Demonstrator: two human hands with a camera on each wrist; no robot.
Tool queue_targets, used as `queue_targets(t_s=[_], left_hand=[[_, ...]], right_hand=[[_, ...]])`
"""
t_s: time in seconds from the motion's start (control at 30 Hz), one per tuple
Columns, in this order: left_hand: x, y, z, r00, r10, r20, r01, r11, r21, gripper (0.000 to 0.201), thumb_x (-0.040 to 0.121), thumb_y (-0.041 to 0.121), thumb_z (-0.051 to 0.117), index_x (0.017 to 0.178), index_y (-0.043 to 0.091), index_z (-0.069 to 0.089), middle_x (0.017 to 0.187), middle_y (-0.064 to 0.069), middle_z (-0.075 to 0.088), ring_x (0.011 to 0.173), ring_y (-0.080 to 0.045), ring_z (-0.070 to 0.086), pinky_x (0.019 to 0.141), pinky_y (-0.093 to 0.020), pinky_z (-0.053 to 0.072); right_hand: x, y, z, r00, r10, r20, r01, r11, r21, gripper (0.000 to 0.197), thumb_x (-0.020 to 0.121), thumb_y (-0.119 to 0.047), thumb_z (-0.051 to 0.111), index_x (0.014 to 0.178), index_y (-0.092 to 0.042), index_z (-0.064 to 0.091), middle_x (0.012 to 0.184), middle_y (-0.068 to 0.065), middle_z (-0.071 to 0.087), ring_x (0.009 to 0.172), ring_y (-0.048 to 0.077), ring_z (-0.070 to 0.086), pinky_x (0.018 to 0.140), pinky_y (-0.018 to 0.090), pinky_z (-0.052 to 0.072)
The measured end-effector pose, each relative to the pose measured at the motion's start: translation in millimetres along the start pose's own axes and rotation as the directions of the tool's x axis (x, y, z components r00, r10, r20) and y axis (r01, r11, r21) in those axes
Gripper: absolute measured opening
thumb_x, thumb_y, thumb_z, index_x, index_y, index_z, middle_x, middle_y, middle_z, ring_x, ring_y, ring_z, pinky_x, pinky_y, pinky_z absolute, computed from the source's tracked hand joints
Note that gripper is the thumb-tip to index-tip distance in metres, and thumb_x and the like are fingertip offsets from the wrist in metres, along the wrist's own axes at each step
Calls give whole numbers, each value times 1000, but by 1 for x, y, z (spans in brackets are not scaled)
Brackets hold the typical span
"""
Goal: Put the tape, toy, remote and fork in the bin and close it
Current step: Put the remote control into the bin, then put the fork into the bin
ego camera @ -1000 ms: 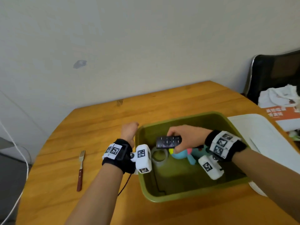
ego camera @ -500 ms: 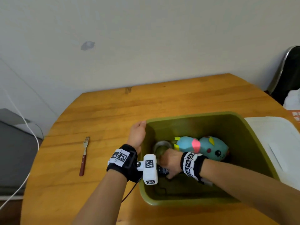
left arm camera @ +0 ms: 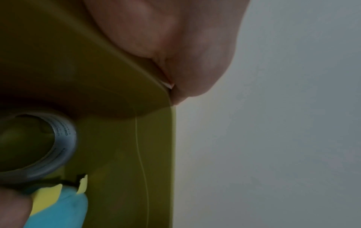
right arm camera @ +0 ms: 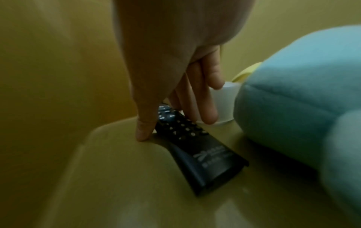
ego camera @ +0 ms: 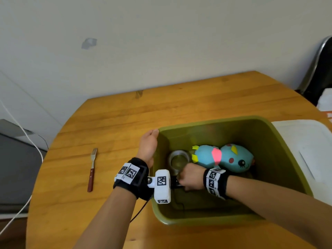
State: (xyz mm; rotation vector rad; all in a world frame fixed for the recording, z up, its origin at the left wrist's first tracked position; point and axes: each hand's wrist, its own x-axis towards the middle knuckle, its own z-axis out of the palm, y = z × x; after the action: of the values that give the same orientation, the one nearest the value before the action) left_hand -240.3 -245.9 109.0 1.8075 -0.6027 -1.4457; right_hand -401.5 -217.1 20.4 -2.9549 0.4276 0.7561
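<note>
The olive green bin [ego camera: 213,120] stands open on the wooden table. Inside lie the tape roll [ego camera: 179,159] and the blue plush toy [ego camera: 224,157]. My right hand [ego camera: 185,177] is down in the bin's near left corner. It pinches the black remote [right arm camera: 195,146], which lies on the bin floor, between thumb [right arm camera: 144,131] and fingers [right arm camera: 209,111]. My left hand [ego camera: 152,135] grips the bin's left rim [left arm camera: 156,80]. The fork [ego camera: 92,169], with a red-brown handle, lies on the table left of the bin.
A white lid [ego camera: 305,150] lies flat on the table against the bin's right side. A black chair [ego camera: 321,69] holding bags stands at the far right. White cables [ego camera: 23,133] hang past the table's left edge.
My right hand has carried the remote from above the bin down to its floor by the near left corner. The left hand has stayed on the rim.
</note>
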Motion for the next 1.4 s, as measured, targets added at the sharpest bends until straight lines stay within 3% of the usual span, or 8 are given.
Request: queue_targets(t_s=[0.13, 0.37, 0.53, 0.73, 0.9, 1.13, 1.27, 1.4], left_hand=[[8, 0, -29, 997, -49, 51, 56, 989, -138, 33, 101, 36, 44, 96, 15, 69, 91, -5, 73, 88, -25, 65, 77, -35, 52], [43, -34, -151, 918, -163, -361, 79, 968, -236, 26, 103, 18, 44, 121, 7, 57, 124, -12, 63, 108, -25, 61, 86, -40, 47], [82, -82, -229, 822, -236, -518, 334, 937, 105, 46, 95, 19, 50, 136, 0, 56, 136, -24, 58, 123, -41, 57, 88, -43, 49], [109, -121, -243, 778, -128, -615, 539, 638, 550, 48, 86, 34, 57, 120, 1, 59, 123, -26, 56, 113, -44, 54, 96, -51, 46], [112, -128, -237, 878, 2, -478, 291, 791, 538, 35, 89, 16, 55, 121, 1, 55, 106, -22, 66, 87, -40, 68, 77, -49, 58], [54, -53, -185, 984, 113, -139, -144, 959, -242, 10, 99, 6, 53, 90, 7, 57, 57, -5, 57, 59, -21, 55, 65, -39, 49], [15, -1, -152, 914, 406, 13, -395, 896, -203, 23, 93, 6, 64, 116, 3, 62, 75, -8, 59, 59, -22, 58, 62, -37, 51], [-23, 33, -116, 755, 639, 146, -647, 763, 4, 32, 78, 2, 80, 108, 4, 70, 85, -2, 67, 72, -17, 60, 69, -34, 55]], right_hand=[[-2, 1, -6, 994, 27, -107, -27, 1000, -2, 45, 95, -48, 54, 81, -10, 72, 76, 9, 71, 65, 28, 67, 52, 30, 41], [-25, 23, -49, 713, 371, -595, -267, 928, 258, 53, 94, -39, 45, 46, -18, 50, 36, -5, 43, 29, 17, 43, 35, 21, 29], [-27, 32, -100, 529, 582, -618, -270, 806, 528, 54, 98, -30, 51, 50, -25, 27, 41, -8, 20, 32, 11, 20, 37, 23, 21], [10, 35, -138, 495, 690, -528, -201, 682, 703, 52, 100, -33, 51, 52, -26, 33, 43, -9, 28, 36, 8, 24, 40, 20, 22], [39, 34, -142, 459, 731, -504, -161, 627, 762, 53, 100, -34, 52, 51, -17, 42, 44, -6, 34, 37, 7, 25, 41, 20, 22], [56, 24, -157, 439, 794, -422, -18, 477, 879, 41, 97, -46, 50, 74, -16, 64, 62, -1, 65, 60, 17, 66, 57, 40, 52], [62, 17, -177, 526, 817, -235, 163, 174, 971, 41, 91, -55, 57, 116, -24, 66, 102, -11, 73, 93, 4, 68, 85, 32, 56], [55, 17, -192, 476, 862, -177, 372, -14, 928, 27, 95, -33, 63, 111, -13, 71, 91, -6, 75, 79, 2, 69, 68, 23, 56]])
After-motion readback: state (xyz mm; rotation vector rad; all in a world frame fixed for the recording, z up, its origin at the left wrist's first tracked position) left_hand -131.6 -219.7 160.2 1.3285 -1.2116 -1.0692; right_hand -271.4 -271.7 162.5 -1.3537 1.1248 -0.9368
